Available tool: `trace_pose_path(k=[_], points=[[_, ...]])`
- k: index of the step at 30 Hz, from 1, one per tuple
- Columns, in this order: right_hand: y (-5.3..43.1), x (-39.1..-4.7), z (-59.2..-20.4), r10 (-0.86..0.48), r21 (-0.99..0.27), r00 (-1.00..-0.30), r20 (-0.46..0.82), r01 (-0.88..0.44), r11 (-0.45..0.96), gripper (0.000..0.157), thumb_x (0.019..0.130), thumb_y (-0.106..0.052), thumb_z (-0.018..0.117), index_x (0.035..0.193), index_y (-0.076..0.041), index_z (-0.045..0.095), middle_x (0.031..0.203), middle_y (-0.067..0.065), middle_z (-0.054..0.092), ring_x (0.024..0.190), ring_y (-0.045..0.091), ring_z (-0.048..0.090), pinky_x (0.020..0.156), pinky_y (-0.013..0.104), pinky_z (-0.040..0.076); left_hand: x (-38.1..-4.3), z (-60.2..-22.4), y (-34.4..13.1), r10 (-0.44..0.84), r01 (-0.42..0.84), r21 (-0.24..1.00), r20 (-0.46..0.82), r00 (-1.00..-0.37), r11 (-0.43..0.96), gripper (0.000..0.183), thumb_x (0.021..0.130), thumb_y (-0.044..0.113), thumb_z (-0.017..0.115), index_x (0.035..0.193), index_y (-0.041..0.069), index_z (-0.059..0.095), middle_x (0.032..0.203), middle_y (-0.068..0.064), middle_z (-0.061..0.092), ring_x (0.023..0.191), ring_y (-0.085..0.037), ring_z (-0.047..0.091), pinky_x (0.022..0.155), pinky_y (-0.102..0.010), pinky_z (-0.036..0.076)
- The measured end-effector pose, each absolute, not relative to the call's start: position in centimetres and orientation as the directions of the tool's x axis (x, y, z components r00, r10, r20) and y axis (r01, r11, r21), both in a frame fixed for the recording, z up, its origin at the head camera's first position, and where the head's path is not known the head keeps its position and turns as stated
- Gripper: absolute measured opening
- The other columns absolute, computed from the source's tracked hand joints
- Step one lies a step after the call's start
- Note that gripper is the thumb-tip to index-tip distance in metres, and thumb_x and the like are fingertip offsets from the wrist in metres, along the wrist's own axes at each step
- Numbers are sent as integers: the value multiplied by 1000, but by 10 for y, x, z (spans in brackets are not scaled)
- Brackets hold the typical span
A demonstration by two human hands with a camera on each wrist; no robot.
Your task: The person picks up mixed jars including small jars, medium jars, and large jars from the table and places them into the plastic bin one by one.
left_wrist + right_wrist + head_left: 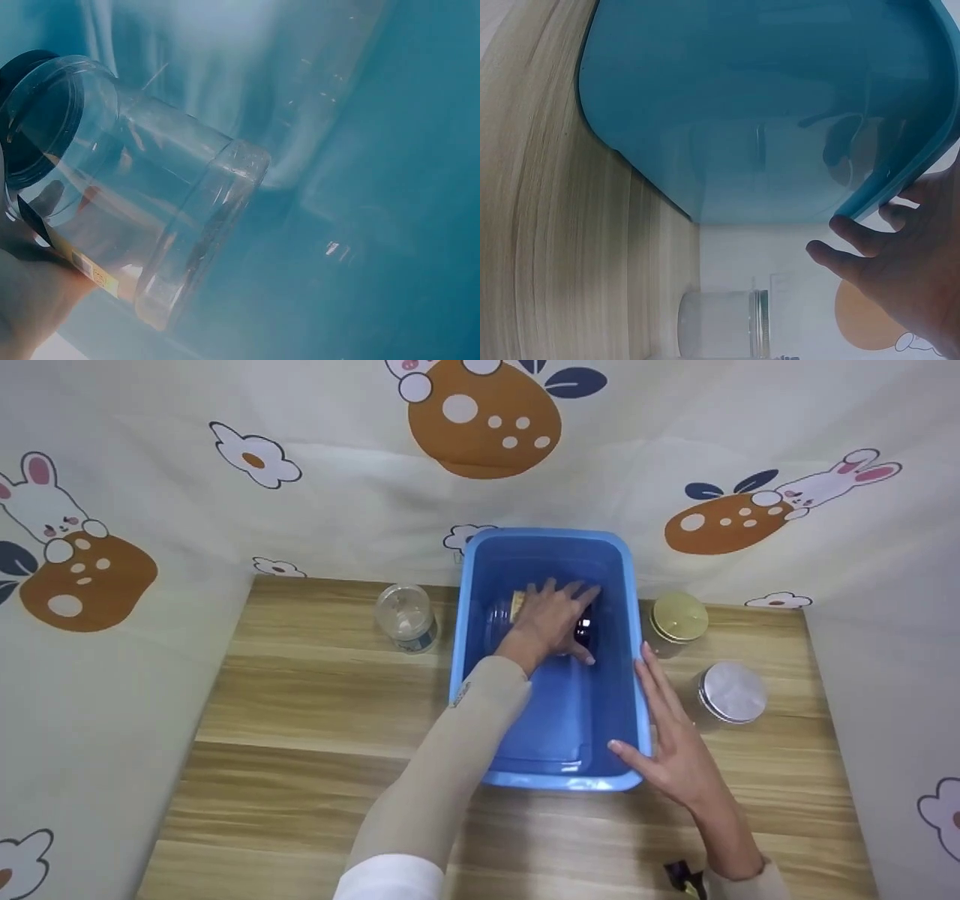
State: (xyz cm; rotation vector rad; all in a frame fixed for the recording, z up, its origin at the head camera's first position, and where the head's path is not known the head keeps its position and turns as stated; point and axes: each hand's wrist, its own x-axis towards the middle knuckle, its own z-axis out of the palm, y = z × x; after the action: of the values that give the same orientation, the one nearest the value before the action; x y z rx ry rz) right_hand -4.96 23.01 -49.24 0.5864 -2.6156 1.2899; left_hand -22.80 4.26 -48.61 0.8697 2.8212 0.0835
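Inside the blue plastic tub (551,781), a clear plastic jar (161,172) with a dark lid (41,112) lies on its side near the far end. My left hand (551,619) reaches down over it and grips it, fingers and thumb spread around its body. A yellow label (94,274) shows along the jar beside that hand; the palm hides much of the jar in the head view. My right hand (675,750) rests at the tub's right rim, fingers fairly straight along the outside and the thumb reaching over the inner side.
Left of the tub stands a clear jar (406,619). To its right are a jar with a yellowish lid (680,616) and another with a silver lid (733,692). All stand on a wood-grain table (300,720), enclosed by printed cloth walls (337,510).
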Motion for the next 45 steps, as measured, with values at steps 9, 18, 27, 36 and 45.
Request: trace_pose_path(k=[9, 18, 27, 36, 45], points=[[231, -50, -490, -278, -729, -917, 288, -398, 557, 104, 76, -23, 81, 159, -12, 21, 167, 4, 11, 150, 29, 19, 105, 72, 31, -229, -491, 44, 549, 530, 140, -193, -813, 836, 114, 68, 74, 70, 160, 28, 19, 163, -1, 25, 145, -37, 30, 114, -60, 29], [232, -51, -491, -287, -709, -904, 316, -426, 562, 102, 76, -24, 81, 158, -10, 22, 166, 7, 13, 149, 28, 21, 112, 56, 32, -230, -494, 43, 539, 520, 144, -202, -818, 842, 111, 71, 71, 72, 160, 27, 20, 162, 0, 27, 143, -37, 32, 113, -61, 30], [231, -52, -492, -296, -680, -885, 360, -466, 567, 100, 76, -24, 80, 157, -5, 23, 165, 11, 16, 148, 30, 24, 117, 31, 24, -230, -494, 42, 523, 496, 169, -232, -820, 852, 109, 72, 63, 77, 159, 26, 23, 163, 0, 27, 145, -37, 28, 115, -61, 26], [231, -51, -491, -295, -684, -892, 343, -452, 573, 100, 76, -25, 79, 157, -6, 23, 166, 9, 15, 148, 29, 24, 115, 43, 28, -229, -491, 41, 519, 483, 194, -242, -820, 854, 110, 72, 61, 78, 160, 27, 21, 164, 0, 23, 148, -35, 23, 117, -60, 23], [231, -51, -491, -288, -705, -900, 328, -435, 560, 101, 76, -24, 79, 158, -8, 23, 166, 8, 14, 149, 29, 23, 114, 52, 28, -231, -486, 42, 528, 498, 178, -240, -814, 849, 112, 71, 65, 76, 160, 26, 19, 164, -1, 23, 147, -35, 25, 116, -60, 25]])
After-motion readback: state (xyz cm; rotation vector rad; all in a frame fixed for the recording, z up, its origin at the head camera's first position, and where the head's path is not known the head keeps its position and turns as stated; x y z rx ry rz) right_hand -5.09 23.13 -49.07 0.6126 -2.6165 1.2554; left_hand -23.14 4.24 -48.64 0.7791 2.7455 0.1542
